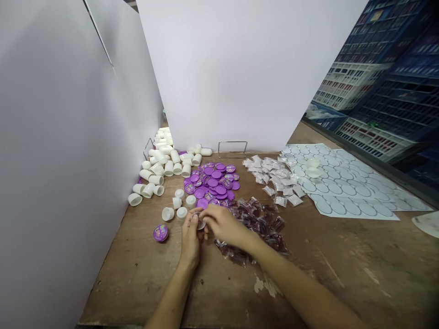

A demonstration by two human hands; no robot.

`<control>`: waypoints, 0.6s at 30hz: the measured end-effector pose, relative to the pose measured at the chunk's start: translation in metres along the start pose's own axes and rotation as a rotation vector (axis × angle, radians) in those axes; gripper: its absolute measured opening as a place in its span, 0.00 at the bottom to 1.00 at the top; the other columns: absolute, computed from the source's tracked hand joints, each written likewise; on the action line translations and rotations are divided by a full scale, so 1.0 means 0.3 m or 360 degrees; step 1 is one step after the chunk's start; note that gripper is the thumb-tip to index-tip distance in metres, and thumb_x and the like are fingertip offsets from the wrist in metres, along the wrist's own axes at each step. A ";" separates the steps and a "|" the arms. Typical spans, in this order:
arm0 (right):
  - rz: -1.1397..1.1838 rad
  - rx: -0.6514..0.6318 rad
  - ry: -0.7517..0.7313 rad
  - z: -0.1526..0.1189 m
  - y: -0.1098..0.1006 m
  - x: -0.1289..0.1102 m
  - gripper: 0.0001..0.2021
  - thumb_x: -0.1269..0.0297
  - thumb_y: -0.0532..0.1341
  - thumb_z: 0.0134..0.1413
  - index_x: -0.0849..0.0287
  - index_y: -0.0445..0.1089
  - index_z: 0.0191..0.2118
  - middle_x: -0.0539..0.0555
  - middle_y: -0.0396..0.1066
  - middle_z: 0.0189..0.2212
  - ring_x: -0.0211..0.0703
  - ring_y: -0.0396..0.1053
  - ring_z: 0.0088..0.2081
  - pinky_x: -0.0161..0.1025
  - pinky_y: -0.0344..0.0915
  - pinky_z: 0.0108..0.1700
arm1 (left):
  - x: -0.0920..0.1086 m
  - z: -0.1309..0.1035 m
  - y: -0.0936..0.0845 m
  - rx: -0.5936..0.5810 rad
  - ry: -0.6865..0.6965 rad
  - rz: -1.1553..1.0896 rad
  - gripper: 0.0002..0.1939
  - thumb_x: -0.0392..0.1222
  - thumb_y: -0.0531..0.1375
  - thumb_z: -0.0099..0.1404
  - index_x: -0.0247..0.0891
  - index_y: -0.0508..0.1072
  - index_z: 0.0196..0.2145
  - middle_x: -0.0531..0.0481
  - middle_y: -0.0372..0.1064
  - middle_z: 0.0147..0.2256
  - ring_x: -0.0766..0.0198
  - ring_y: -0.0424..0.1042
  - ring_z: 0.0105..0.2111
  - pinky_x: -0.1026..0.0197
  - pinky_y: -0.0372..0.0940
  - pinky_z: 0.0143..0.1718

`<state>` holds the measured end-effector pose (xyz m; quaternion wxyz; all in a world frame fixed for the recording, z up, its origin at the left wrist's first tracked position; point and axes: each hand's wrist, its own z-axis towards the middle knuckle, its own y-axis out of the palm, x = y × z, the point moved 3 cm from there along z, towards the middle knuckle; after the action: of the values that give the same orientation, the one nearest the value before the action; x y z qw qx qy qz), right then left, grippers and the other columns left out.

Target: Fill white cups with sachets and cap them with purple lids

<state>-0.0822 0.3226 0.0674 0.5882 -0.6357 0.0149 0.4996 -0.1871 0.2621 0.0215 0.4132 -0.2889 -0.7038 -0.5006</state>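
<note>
Left hand (190,235), just below the centre of the frame: fingers curled around a small round container (200,225), grasping it by its sides, its rim showing between thumb and forefinger. Right hand (222,225) reaches in from the right, fingers bent and touching the container at its rim; we cannot tell whether they pinch anything there (our view is blocked by the knuckles).

Just beyond the fingers, we record a heap of purple discs (212,183), some printed, some plain. Beside the left hand stand a few short white cups (181,213), and lower left of these, one purple-topped piece (160,233) by itself. Under and beside the right forearm we find dark red packets (262,224) in clear wrap, loosely piled.

Farther out, left of centre, more white cups (168,168) lie tumbled in a crowd. Right of centre we note small white sachets (274,176), and next to them paper sheets (346,208) marked with ovals. All this sits on a worn wooden bench (137,283). A white panel (236,73) rises behind; stacked crates (363,77) fill the upper right.
</note>
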 end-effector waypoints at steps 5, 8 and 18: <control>-0.0540 0.0375 0.0461 0.111 -0.068 0.190 0.07 0.69 0.58 0.59 0.64 0.71 0.41 0.62 0.73 0.41 0.50 0.68 0.45 0.43 0.62 0.48 | 0.030 0.013 -0.005 0.0114 0.0056 0.0112 0.21 0.50 0.65 0.56 0.36 0.71 0.44 0.52 0.69 0.33 0.74 0.62 0.17 0.70 0.53 0.13; -0.0742 0.0263 0.0454 0.131 -0.044 0.236 0.07 0.70 0.57 0.59 0.63 0.72 0.39 0.62 0.74 0.37 0.51 0.69 0.42 0.42 0.61 0.45 | 0.043 0.007 -0.015 0.0187 0.0099 0.0240 0.19 0.48 0.64 0.55 0.34 0.72 0.42 0.50 0.71 0.34 0.75 0.60 0.16 0.71 0.51 0.12; 0.0606 0.0277 0.0110 0.028 -0.007 0.006 0.09 0.72 0.54 0.58 0.59 0.72 0.36 0.53 0.75 0.34 0.43 0.70 0.37 0.38 0.65 0.41 | 0.042 -0.010 -0.004 0.0151 0.0298 0.0360 0.12 0.39 0.63 0.57 0.38 0.72 0.41 0.50 0.72 0.36 0.68 0.67 0.28 0.68 0.63 0.29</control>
<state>-0.0852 0.3306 0.0694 0.5351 -0.5850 0.1981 0.5764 -0.1934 0.2587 0.0323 0.5440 -0.2985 -0.6479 -0.4417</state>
